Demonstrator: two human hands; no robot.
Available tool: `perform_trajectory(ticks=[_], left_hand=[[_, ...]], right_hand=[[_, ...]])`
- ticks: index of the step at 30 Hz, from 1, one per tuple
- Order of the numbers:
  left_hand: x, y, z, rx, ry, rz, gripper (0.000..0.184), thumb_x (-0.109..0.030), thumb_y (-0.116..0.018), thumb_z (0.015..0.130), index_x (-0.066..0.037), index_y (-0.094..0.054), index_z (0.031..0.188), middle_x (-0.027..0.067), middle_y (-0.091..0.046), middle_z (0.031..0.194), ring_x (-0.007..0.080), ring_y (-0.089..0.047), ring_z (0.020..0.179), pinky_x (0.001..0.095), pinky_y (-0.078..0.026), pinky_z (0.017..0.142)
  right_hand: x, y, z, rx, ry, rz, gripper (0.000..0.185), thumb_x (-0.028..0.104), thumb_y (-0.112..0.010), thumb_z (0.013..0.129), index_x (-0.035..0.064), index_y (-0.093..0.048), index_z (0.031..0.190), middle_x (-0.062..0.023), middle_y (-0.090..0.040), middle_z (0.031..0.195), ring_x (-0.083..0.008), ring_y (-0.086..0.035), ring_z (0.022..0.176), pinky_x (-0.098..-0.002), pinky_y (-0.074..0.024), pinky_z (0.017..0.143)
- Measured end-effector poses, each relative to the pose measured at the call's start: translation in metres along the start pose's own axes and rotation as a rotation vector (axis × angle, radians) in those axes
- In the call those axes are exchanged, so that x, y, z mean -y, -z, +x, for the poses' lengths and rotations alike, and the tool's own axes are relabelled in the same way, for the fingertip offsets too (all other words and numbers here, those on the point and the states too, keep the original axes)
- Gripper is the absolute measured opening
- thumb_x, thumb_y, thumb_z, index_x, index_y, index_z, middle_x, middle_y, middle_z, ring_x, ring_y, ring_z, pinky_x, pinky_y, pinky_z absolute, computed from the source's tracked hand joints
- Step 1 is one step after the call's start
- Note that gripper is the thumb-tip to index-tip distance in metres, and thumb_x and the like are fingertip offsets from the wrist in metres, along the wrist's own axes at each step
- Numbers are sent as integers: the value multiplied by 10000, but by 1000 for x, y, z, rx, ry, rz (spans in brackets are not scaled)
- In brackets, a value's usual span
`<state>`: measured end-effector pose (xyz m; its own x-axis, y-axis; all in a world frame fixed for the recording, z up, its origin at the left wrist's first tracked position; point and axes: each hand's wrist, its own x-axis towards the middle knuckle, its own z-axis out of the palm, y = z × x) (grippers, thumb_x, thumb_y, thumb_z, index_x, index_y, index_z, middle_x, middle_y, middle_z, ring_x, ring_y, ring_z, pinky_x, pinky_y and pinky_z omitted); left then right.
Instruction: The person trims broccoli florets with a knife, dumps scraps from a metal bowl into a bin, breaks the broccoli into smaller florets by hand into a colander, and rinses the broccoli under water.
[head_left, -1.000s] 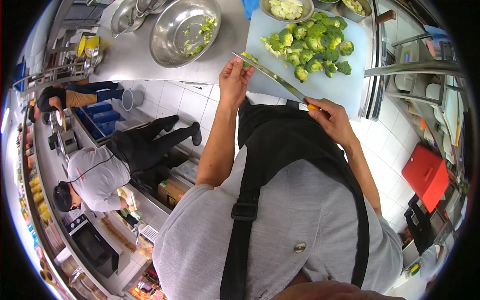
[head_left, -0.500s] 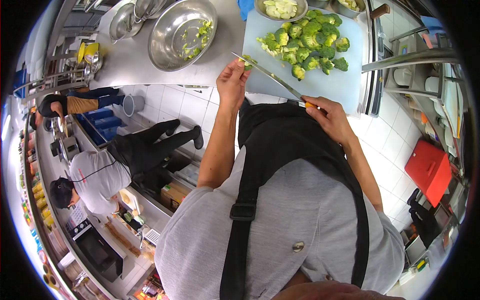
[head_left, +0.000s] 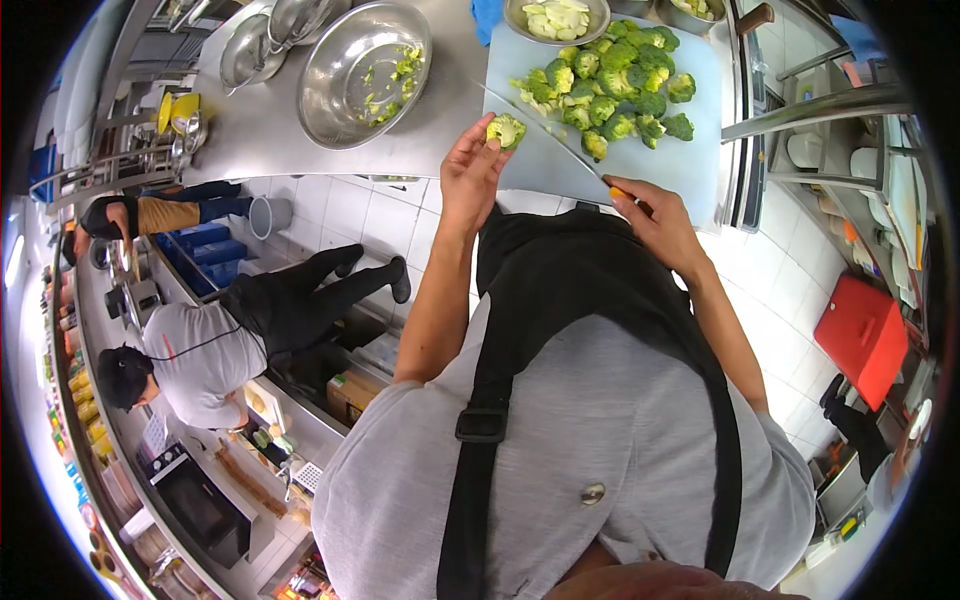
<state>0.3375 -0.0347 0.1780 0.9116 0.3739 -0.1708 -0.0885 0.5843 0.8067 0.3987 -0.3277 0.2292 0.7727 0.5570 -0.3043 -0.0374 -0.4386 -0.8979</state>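
Note:
A broccoli floret (head_left: 507,131) is pinched between the thumb and fingers of my left hand (head_left: 471,172), its pale cut side showing. My right hand (head_left: 655,222) is wrapped round the orange-and-black handle of a kitchen knife (head_left: 560,142). The long blade slants up and left across the near edge of the white cutting board (head_left: 690,165), just right of the held floret and apart from it. A heap of broccoli florets (head_left: 622,85) lies on the board. To the left, a large steel bowl (head_left: 318,95) holds small green trimmings.
Bowls of pale sliced vegetable (head_left: 556,20) stand behind the broccoli. Smaller steel bowls (head_left: 245,62) sit at the counter's far left. Two co-workers (head_left: 205,360) stand at the left-hand counter. A red bin (head_left: 862,330) is on the floor at right.
My left hand has turned the floret so its cut face shows and shifted it slightly right and down. The blade has moved off the floret. A co-worker at far right has moved.

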Motion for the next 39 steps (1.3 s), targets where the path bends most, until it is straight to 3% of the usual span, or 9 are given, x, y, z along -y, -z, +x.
perform_trajectory(ticks=[8,11,17,20,26,29,33,39], left_hand=[[8,18,17,-100,-55,-30,198,-40,-663,1034,2,-654,1228,127,-731,1182,213,-729,1049,376,-597,985],[7,11,11,-12,-16,52,225,-26,-652,1032,7,-641,1255,131,-720,1212,219,-718,1086,379,-590,999],[-11,-17,0,31,45,-112,282,11,-602,1033,16,-605,1315,119,-691,1230,229,-688,1156,413,-563,1058],[-3,-5,8,-26,35,-23,309,3,-650,1017,23,-606,1322,117,-686,1216,226,-692,1141,415,-579,1044],[24,12,18,-198,-156,364,290,-18,-821,911,21,-638,1132,148,-732,1090,203,-739,943,363,-654,863],[36,15,23,-226,-188,332,248,-27,-835,902,14,-634,1041,151,-746,1015,199,-744,885,354,-658,817],[37,16,23,-250,-172,359,212,-24,-827,911,20,-647,1015,154,-744,1010,194,-741,903,343,-653,804],[35,13,24,-250,-172,365,201,-27,-829,910,19,-654,998,154,-743,1009,190,-738,897,338,-653,800]], right_hand=[[4,10,-16,59,113,-24,331,194,-695,1032,52,-704,1331,-127,-749,1079,-180,-650,858,-327,-531,784],[5,9,-10,26,96,-84,324,196,-686,1036,49,-705,1324,-143,-755,1110,-201,-670,884,-334,-537,800],[-7,3,1,-33,61,-34,330,208,-683,1036,51,-706,1325,-158,-762,1173,-221,-688,913,-342,-539,809],[-5,5,-1,-12,34,-32,335,215,-681,1038,50,-705,1328,-157,-764,1173,-217,-687,907,-339,-537,812],[-9,6,-5,34,-22,-27,337,217,-675,1042,46,-701,1332,-161,-768,1148,-226,-690,911,-335,-533,826],[-11,7,-6,65,-26,-18,338,216,-670,1045,38,-695,1331,-166,-767,1136,-234,-697,935,-338,-531,860],[-13,7,-8,92,-14,-14,338,215,-664,1050,25,-689,1328,-172,-766,1119,-230,-702,967,-341,-527,902],[-12,9,-10,109,-44,-20,340,222,-667,1050,23,-692,1324,-162,-767,1099,-206,-679,913,-335,-529,855]])
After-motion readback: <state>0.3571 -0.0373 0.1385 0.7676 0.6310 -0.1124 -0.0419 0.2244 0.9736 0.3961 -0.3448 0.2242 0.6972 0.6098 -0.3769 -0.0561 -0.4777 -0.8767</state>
